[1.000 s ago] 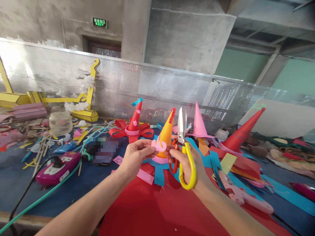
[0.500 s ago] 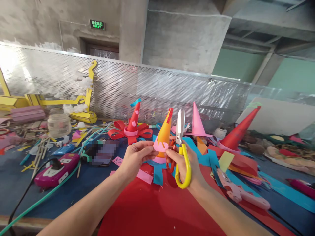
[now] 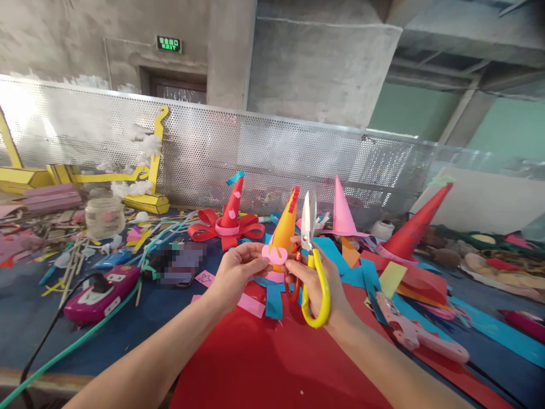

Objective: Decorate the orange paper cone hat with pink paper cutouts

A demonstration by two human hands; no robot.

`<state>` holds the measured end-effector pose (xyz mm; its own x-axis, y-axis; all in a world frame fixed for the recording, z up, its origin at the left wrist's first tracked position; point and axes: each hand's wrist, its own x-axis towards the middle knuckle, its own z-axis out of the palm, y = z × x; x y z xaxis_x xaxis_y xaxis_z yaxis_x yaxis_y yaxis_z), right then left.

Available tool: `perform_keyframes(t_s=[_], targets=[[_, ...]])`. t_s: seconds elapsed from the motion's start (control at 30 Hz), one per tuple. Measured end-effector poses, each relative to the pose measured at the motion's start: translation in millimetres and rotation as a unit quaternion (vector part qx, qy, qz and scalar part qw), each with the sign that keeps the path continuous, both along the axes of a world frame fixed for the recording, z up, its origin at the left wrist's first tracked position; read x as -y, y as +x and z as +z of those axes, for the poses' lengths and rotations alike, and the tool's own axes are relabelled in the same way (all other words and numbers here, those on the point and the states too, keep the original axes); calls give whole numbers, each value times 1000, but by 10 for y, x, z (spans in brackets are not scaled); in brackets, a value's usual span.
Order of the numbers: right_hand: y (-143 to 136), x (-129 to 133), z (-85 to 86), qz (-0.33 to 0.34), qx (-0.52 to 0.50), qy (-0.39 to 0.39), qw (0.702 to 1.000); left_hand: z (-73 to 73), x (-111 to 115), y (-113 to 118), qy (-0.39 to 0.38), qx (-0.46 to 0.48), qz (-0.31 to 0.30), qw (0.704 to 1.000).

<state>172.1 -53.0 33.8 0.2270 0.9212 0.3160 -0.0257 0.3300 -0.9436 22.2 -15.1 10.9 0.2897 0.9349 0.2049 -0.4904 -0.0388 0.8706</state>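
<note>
The pink paper piece [image 3: 279,260] is now showing a rounder outline than a moment earlier, its scalloped edge giving way to a closed-looking loop, so its shape is probably being adjusted by the fingers. The left hand [image 3: 229,277] is pinching its left side; the right hand [image 3: 336,296] is steadying the other side while gripping the scissors [image 3: 306,242], whose blades are now standing visibly apart, pointing upward. The paper is sitting in front of the orange cone [image 3: 284,230], above the red sheet [image 3: 272,358] on the bench [image 3: 140,341]; whether it is touching the cone, one cannot tell.
</note>
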Motion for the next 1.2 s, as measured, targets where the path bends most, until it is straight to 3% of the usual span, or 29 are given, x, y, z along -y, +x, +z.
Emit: perform_keyframes(t_s=[0.27, 1.2], targets=[[50, 23, -43, -31, 9, 7, 999, 7, -2, -7, 4, 3, 21, 1000], [-24, 45, -70, 6, 45, -12, 999, -43, -17, -4, 37, -46, -13, 998]])
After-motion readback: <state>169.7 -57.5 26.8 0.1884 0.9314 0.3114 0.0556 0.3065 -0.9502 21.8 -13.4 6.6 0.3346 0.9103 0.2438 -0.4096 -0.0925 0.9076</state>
